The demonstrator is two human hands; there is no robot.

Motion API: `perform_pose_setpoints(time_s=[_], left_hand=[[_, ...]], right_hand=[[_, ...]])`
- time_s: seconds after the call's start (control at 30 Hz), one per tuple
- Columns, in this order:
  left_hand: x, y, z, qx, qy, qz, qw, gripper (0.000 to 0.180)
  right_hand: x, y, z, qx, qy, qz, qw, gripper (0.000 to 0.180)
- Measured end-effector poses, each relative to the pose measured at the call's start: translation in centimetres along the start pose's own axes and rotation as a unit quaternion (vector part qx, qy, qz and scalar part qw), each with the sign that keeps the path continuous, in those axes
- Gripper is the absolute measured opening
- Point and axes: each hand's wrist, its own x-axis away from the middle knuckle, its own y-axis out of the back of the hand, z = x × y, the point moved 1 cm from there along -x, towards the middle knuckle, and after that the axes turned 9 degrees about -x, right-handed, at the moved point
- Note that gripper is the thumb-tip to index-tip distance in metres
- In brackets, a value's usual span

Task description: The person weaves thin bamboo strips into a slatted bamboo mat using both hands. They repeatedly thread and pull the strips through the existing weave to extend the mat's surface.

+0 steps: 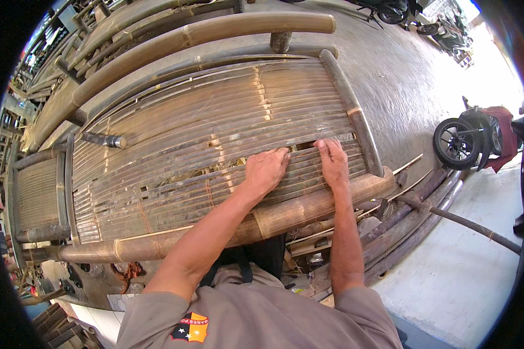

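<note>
A long bamboo bench (174,110) with a seat of thin split-bamboo slats stretches before me. My left hand (266,170) rests on the slats near the front edge, its fingers curled and closed on a bamboo slat (300,155). Just to its right, my right hand (333,163) is closed on the same area, thumb and fingers pinching at the slat. Between the fingertips a dark gap (303,146) shows in the seat. More gaps and loose fibres (215,167) lie left of my left hand. The undersides of my fingers are hidden.
A dark cylindrical tool with a metal-ringed end (103,139) lies on the slats at left. A thick bamboo rail (215,32) runs along the far side. Bamboo poles (413,203) lie at the right front. A motorbike (477,139) stands at right, with others at the back.
</note>
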Motion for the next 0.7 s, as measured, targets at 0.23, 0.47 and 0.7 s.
perform_pose_setpoints(time_s=[0.23, 0.47, 0.7], left_hand=[[-0.8, -0.3, -0.2, -0.016, 0.033, 0.043, 0.998, 0.042], [-1.2, 0.1, -1.9, -0.065, 0.042, 0.097, 0.992, 0.069], [-1.5, -0.7, -1.7, 0.014, 0.076, -0.019, 0.997, 0.057]], right_hand=[[0.0, 3.4, 2.6, -0.240, -0.151, 0.005, 0.959, 0.031], [-4.3, 11.2, 9.6, -0.317, -0.242, 0.110, 0.910, 0.033], [-16.7, 14.8, 11.1, 0.341, 0.159, 0.156, 0.913, 0.025]])
